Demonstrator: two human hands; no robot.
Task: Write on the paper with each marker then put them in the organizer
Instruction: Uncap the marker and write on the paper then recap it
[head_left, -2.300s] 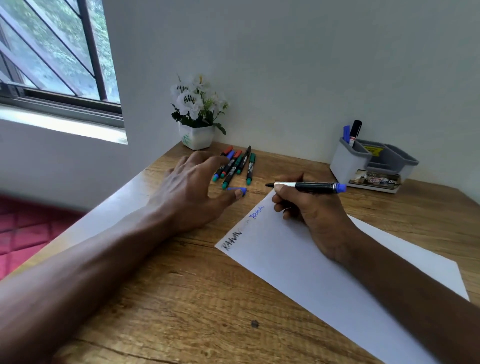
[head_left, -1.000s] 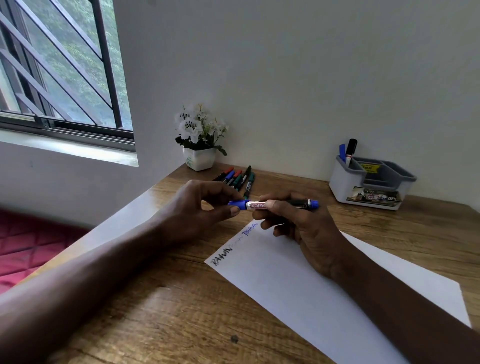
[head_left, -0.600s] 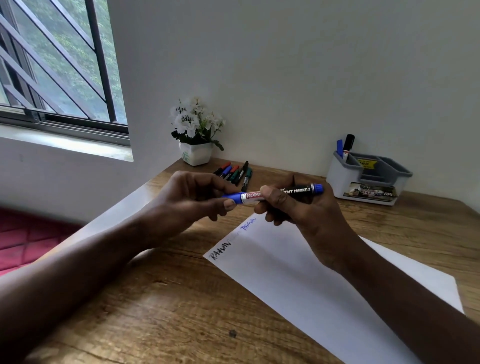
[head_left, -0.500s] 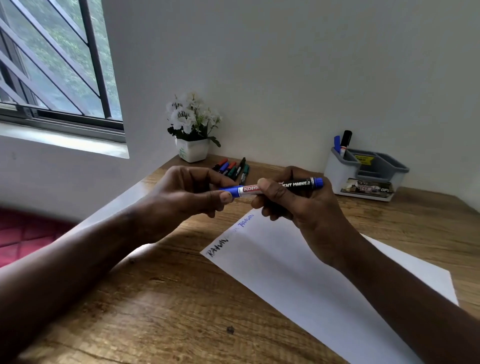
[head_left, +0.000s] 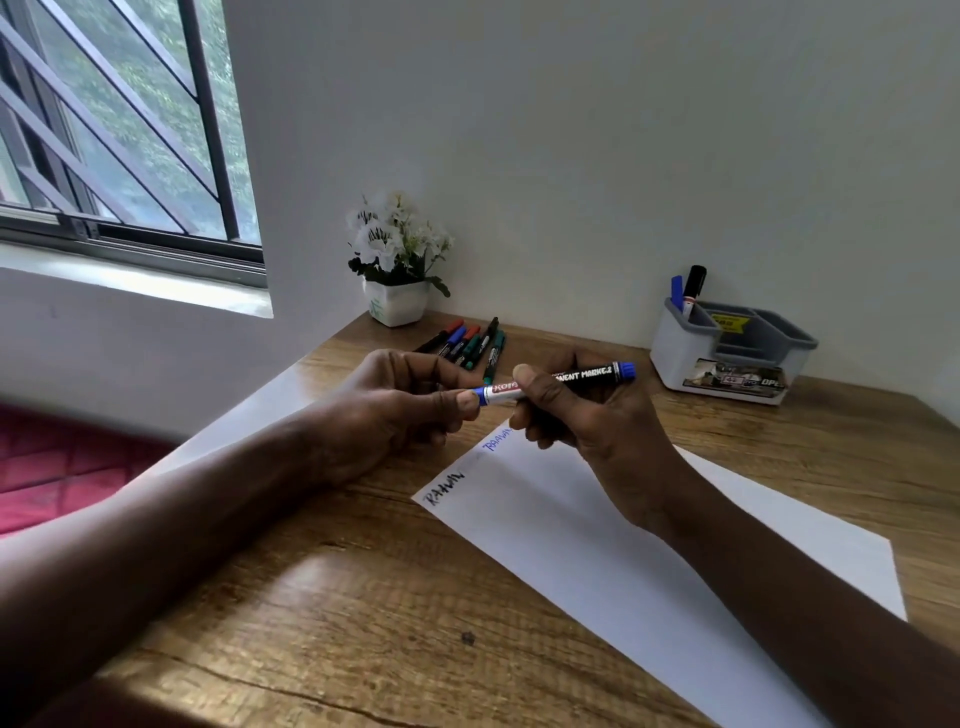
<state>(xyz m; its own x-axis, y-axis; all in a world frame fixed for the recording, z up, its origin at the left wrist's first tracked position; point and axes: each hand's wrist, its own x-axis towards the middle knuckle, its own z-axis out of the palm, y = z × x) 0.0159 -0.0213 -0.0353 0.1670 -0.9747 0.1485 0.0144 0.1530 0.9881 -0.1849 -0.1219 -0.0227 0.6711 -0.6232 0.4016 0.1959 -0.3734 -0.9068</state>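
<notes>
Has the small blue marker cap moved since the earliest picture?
Yes. The small blue cap left the wooden table beside the row of loose markers; it now sits on the black marker, pinched by the left hand, nearer the white paper.

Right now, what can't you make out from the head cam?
All head view:
- Cap end of the blue marker: covered in the grip of the left hand; seating unclear.
- Its mid-barrel: wrapped by the right hand.
- Organizer interior: blocked by its walls; only two marker tops show.
- Loose markers by the flower pot: small, overlapping; count unclear.
- Blue writing on the paper: too small to read.
</notes>
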